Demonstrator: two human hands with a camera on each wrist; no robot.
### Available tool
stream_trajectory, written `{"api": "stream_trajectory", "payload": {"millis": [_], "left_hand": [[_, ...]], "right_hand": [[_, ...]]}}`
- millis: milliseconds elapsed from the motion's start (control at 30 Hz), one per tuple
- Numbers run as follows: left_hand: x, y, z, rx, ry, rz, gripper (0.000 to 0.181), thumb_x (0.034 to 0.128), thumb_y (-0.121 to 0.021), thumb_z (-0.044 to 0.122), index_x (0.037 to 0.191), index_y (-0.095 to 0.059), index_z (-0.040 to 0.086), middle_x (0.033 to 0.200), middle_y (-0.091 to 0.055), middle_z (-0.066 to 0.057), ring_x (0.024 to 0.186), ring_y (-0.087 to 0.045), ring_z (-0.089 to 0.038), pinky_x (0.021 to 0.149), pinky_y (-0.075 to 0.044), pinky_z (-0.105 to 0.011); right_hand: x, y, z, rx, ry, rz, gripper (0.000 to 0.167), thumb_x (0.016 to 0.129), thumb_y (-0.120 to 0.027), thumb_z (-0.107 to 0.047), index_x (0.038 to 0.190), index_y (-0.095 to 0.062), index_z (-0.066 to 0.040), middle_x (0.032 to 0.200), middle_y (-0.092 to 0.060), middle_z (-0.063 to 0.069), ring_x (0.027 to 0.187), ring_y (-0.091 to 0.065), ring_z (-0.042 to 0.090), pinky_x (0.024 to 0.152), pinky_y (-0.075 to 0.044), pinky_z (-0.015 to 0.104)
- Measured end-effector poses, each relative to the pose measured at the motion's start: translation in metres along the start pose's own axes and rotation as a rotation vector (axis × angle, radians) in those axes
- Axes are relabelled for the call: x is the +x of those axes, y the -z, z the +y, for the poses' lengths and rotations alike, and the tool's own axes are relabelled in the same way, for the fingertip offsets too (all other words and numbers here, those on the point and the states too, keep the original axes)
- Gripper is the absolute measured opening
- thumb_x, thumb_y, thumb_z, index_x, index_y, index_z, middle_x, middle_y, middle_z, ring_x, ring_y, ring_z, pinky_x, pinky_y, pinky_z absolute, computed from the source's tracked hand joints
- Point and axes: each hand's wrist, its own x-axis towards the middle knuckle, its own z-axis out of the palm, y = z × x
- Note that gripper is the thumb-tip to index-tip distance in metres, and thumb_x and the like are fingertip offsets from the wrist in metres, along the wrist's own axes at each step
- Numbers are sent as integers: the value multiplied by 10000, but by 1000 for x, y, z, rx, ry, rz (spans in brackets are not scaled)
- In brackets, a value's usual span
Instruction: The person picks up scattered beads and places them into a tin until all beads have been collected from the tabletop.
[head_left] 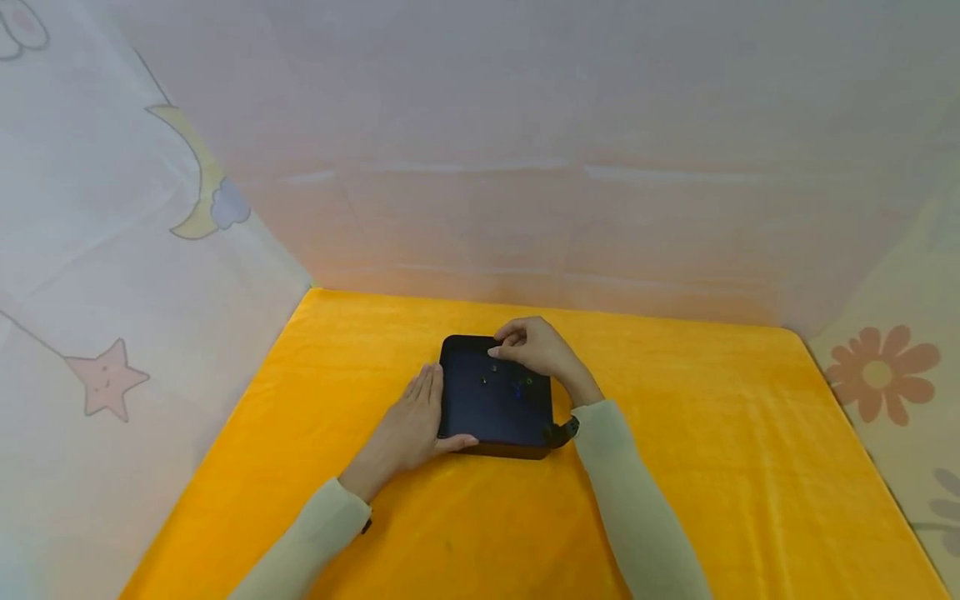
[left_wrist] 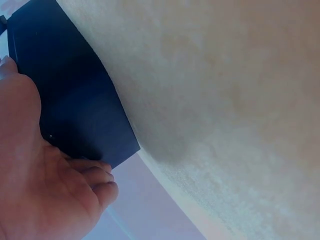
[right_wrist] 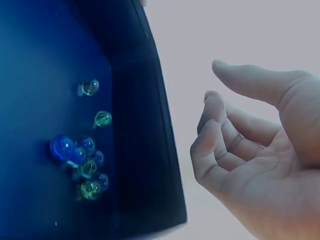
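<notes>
A square black tray [head_left: 487, 417] with raised walls lies on the yellow cloth. My left hand [head_left: 408, 421] rests against its near left corner, straight fingers along the left wall and thumb on the near rim. Over the far right part of the tray is my right hand [head_left: 536, 346], its fingers bent and thumb apart; in the right wrist view nothing shows between them. Several glass marbles lie on the tray floor. Most cluster beside one wall, among them a larger blue marble [right_wrist: 61, 147], while a green marble [right_wrist: 103, 118] and a clear marble [right_wrist: 90, 87] sit apart.
Yellow plush cloth [head_left: 712, 433] covers the table. A pale curtain [head_left: 525, 225] rises behind it, and printed side panels [head_left: 877, 375] stand left and right. A dark strap [head_left: 566, 429] at the right wrist hangs by the tray's near right corner.
</notes>
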Motion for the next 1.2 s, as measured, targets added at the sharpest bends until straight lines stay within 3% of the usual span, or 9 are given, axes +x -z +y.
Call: {"api": "stream_trajectory", "payload": {"millis": [600, 900, 1033, 1200], "left_hand": [[-1, 5, -2, 18, -13, -11, 1253, 912, -390, 890, 1652, -99, -79, 1742, -159, -279, 1645, -171, -395, 1337, -247, -502], [-1, 6, -3, 59, -23, -1, 1230, 927, -383, 873, 1648, -116, -87, 1741, -152, -280, 1644, -165, -403, 1337, -237, -503], [-1, 6, -3, 46, -24, 13, 1237, 924, -400, 873, 1649, -108, -85, 1740, -158, -281, 1643, -169, -402, 1338, -240, -505], [-3, 6, -2, 8, -33, 9, 1237, 927, -431, 860, 1645, -106, -93, 1734, -162, -296, 1639, -170, -416, 1336, -241, -518]], "right_hand": [[-24, 26, 22, -32, -39, -3, 406, 988, -748, -321, 1296, -703, -62, 1122, -711, 114, 997, -672, 272, 892, -579, 398], [-47, 44, 31, -78, -37, 20, 426, 989, -741, -311, 1317, -694, -44, 1128, -711, 134, 952, -654, 268, 757, -545, 329], [-54, 52, 42, -88, -63, 12, 439, 997, -732, -293, 1332, -675, -15, 1104, -696, 146, 931, -626, 275, 704, -548, 339], [-63, 59, 64, -91, -111, -19, 418, 1025, -683, -224, 1346, -644, 40, 1079, -707, 154, 916, -690, 317, 748, -587, 384]]}}
